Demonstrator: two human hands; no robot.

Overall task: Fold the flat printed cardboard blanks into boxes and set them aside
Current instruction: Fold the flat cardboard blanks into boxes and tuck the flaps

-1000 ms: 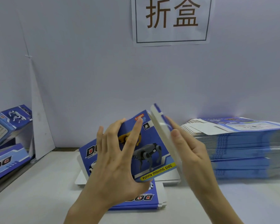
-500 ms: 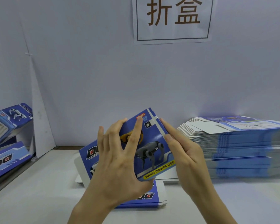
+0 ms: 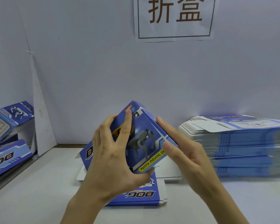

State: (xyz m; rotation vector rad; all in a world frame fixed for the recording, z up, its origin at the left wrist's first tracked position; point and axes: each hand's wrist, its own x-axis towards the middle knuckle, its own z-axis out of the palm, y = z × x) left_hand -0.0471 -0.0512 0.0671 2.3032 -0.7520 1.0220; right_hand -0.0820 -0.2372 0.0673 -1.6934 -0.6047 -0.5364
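Note:
A blue printed cardboard box with a robot dog picture is held tilted above the table at the centre. My left hand grips it, fingers spread over its front face and thumb under its lower edge. My right hand presses straight fingers flat against the box's right side panel. Under the box lies a flat blank printed DOG. A tall stack of flat blanks stands at the right.
Folded boxes lie piled at the far left beside a leaning white board. A paper sign hangs on the white wall behind. The white table runs toward me.
My right hand has folded the box's right panel, which stood out as a white flap, down against the box. The box now sits more closed. My left hand kept its grip.

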